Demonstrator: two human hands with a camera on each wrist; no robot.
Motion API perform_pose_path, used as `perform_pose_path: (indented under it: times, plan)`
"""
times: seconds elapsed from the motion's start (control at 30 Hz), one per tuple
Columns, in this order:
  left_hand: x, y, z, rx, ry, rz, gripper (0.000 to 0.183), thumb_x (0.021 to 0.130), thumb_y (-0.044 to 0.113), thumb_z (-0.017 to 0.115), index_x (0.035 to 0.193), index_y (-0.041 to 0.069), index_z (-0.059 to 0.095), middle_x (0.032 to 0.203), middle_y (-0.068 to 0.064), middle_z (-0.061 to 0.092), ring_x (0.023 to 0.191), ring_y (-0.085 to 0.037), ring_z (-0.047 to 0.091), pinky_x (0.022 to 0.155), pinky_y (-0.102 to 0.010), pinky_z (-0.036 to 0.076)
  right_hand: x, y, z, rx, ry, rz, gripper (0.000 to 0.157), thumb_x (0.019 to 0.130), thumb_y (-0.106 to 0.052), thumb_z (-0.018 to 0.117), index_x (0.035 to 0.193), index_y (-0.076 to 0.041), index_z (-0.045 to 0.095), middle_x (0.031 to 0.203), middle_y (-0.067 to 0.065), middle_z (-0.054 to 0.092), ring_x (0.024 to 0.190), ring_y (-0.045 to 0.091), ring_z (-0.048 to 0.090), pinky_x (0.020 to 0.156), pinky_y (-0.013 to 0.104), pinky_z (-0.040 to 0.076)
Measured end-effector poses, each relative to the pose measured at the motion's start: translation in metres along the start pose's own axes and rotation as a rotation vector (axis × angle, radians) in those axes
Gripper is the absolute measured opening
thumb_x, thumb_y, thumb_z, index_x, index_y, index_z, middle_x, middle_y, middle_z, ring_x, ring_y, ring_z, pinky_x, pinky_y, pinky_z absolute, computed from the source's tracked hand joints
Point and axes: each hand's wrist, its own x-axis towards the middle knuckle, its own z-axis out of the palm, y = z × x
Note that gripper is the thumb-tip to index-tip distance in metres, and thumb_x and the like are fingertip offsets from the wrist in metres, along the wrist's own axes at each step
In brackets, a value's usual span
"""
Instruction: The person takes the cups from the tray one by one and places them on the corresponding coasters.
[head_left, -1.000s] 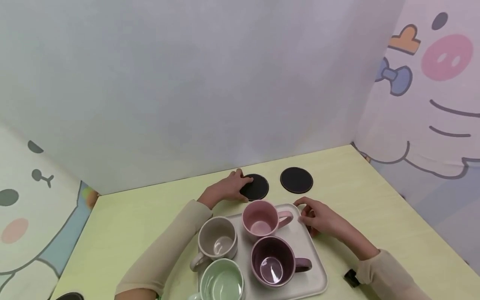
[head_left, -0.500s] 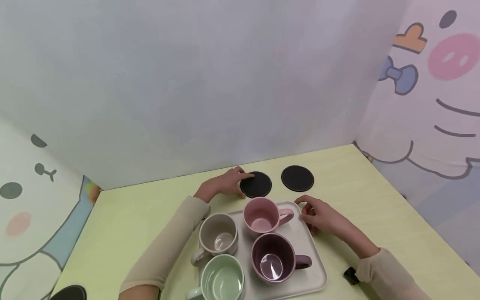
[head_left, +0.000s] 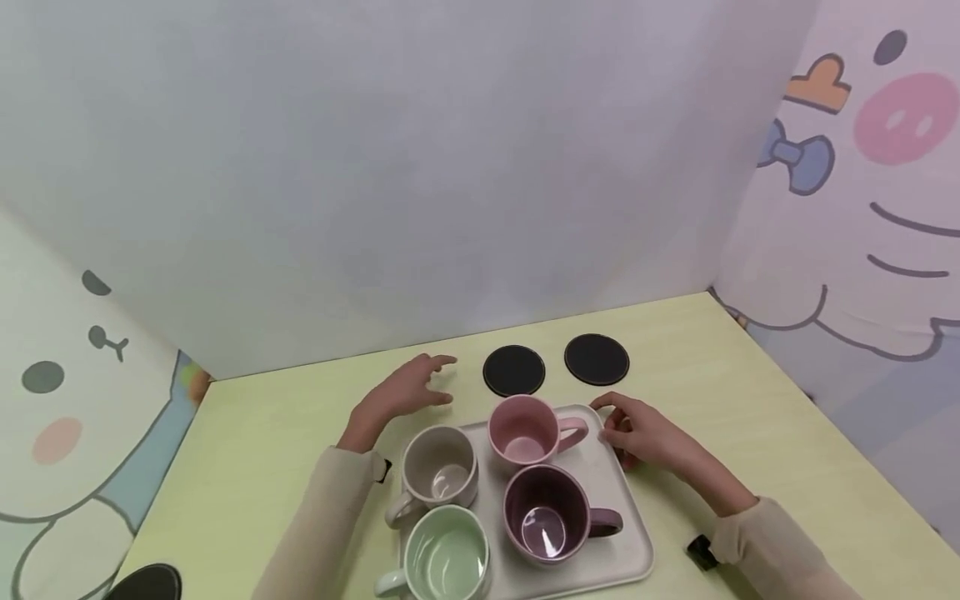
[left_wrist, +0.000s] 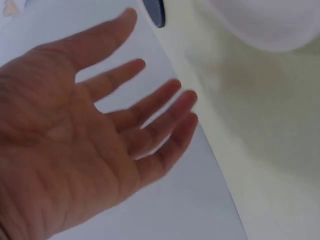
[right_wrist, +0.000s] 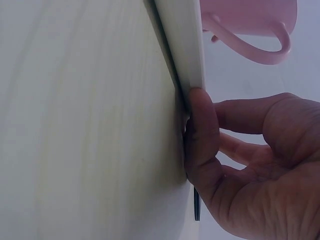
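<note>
Mugs (head_left: 546,517) on tray (head_left: 609,479), coasters (head_left: 513,371) behind

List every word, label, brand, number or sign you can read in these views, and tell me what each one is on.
None: no readable text in any view.
The pink mug, purple mug, grey mug, green mug, tray and black discs show no lettering.
The right wall bears only cartoon drawings.

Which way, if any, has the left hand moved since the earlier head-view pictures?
Yes: the left hand has moved left, judged against the left black disc. Earlier it overlapped that disc; now bare table shows between them.
</note>
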Motion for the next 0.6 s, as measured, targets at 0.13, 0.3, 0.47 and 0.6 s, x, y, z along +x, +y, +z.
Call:
perform_pose_path:
  times: [0.13, 0.3, 0.47, 0.6]
  plan:
    - [-0.027, 0.001, -0.006, -0.092, 0.106, -0.126, 0.063, 0.095, 0.024, 0.064, 0.15, 0.008, 0.038, 0.141, -0.025, 0.049, 0.127, -0.044, 0.051, 0.1, -0.056, 0.047, -0.001, 0.001, -0.001, 0.012, -0.005, -0.003, 0.039, 0.093, -0.008, 0.063, 0.131, -0.008, 0.052, 0.091, 0.014, 0.058, 0.058, 0.021, 0.056, 0.05, 0.036, 0.053]
    - [-0.06, 0.0, -0.009, -0.147, 0.247, -0.295, 0.062, 0.099, 0.024, 0.058, 0.152, 0.008, 0.032, 0.143, -0.028, 0.045, 0.126, -0.046, 0.05, 0.097, -0.058, 0.046, 0.0, 0.001, -0.001, 0.002, -0.003, 0.007, 0.039, 0.094, -0.008, 0.063, 0.131, -0.009, 0.052, 0.091, 0.013, 0.057, 0.056, 0.019, 0.056, 0.05, 0.035, 0.054]
    - [-0.088, -0.002, -0.005, -0.164, 0.325, -0.409, 0.06, 0.1, 0.023, 0.054, 0.152, 0.006, 0.031, 0.143, -0.028, 0.044, 0.126, -0.045, 0.048, 0.095, -0.057, 0.046, 0.0, 0.0, -0.002, -0.026, -0.002, 0.027, 0.038, 0.094, -0.008, 0.062, 0.131, -0.01, 0.052, 0.091, 0.013, 0.058, 0.056, 0.019, 0.057, 0.051, 0.035, 0.055]
    - [-0.111, -0.009, 0.003, -0.182, 0.342, -0.488, 0.061, 0.1, 0.024, 0.053, 0.152, 0.003, 0.029, 0.144, -0.029, 0.043, 0.128, -0.047, 0.047, 0.094, -0.057, 0.046, 0.001, -0.001, -0.001, -0.023, 0.003, 0.036, 0.039, 0.094, -0.007, 0.062, 0.131, -0.01, 0.052, 0.092, 0.014, 0.058, 0.058, 0.02, 0.057, 0.051, 0.035, 0.055]
